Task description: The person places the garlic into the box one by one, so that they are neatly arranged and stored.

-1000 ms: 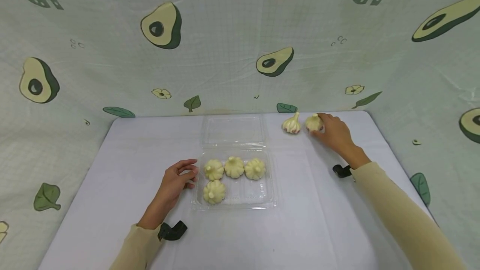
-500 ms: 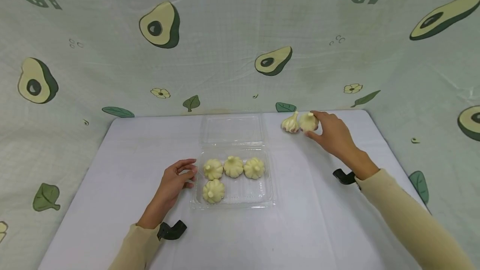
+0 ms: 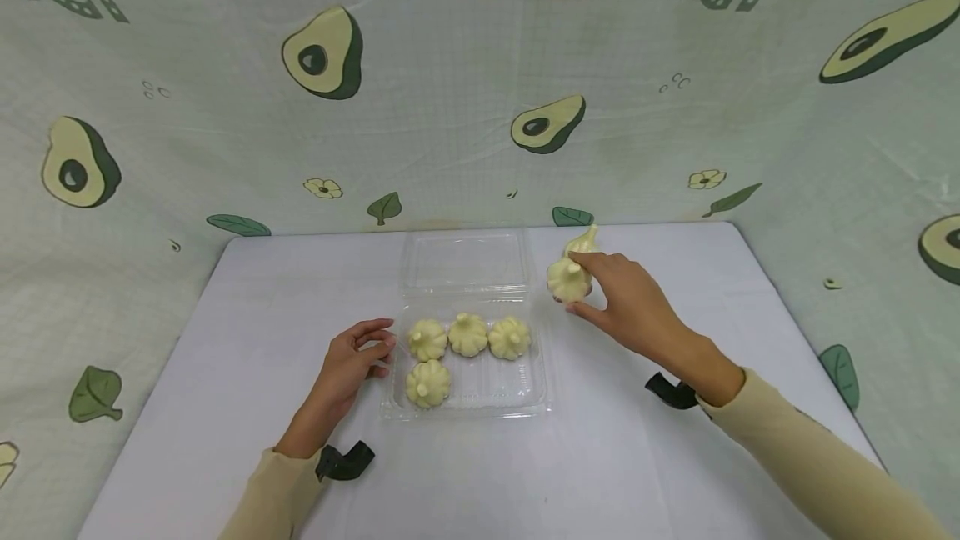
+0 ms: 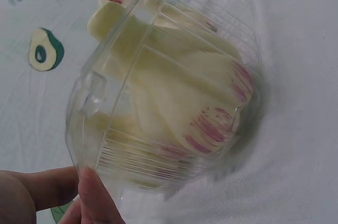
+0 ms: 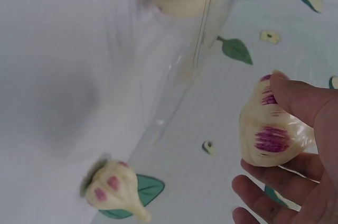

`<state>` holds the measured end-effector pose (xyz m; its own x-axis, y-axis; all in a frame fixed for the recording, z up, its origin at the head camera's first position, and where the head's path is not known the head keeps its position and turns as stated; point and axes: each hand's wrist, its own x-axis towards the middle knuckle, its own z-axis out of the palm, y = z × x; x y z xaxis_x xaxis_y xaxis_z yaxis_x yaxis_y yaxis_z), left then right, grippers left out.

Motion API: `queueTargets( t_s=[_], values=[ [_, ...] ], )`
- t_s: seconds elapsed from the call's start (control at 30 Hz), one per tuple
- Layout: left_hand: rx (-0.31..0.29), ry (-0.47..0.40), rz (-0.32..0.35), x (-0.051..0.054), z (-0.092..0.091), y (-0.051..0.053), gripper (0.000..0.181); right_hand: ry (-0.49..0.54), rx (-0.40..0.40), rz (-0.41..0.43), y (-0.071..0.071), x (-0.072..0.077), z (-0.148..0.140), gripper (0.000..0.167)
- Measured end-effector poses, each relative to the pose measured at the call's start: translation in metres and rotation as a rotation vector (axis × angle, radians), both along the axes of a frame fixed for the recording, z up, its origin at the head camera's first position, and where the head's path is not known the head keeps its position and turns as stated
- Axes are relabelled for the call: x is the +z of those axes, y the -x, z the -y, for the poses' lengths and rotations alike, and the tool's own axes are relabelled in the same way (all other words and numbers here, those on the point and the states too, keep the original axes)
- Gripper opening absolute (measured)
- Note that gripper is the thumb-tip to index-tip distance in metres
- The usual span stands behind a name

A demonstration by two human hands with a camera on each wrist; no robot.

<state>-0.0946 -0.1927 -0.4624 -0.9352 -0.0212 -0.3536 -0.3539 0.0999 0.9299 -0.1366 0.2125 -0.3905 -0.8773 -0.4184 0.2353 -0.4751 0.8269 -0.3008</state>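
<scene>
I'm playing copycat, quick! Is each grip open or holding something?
Left grip: at the rim of the clear plastic clamshell box; can't tell whether it pinches it.
Right grip: closed, holding a garlic bulb.

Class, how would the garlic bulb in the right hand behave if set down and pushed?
The garlic bulb is probably firm: no dent shows where the right hand grips it. Its rounded body suggests it may roll, perhaps veering toward its narrow neck. Its smooth surface might be slippery.
</scene>
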Motion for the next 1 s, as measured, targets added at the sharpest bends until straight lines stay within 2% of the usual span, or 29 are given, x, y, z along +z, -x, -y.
queueTargets(
  t_s=[0.43,1.0],
  values=[
    [0.001,0.005,-0.001,-0.001,0.000,0.001,0.043,0.013,0.213,0.002,-0.033,-0.010,0.042,0.074],
    [0.008,0.001,-0.006,0.000,-0.001,0.000,0.043,-0.039,0.444,-0.066,-0.044,-0.020,0.077,0.069]
  ],
)
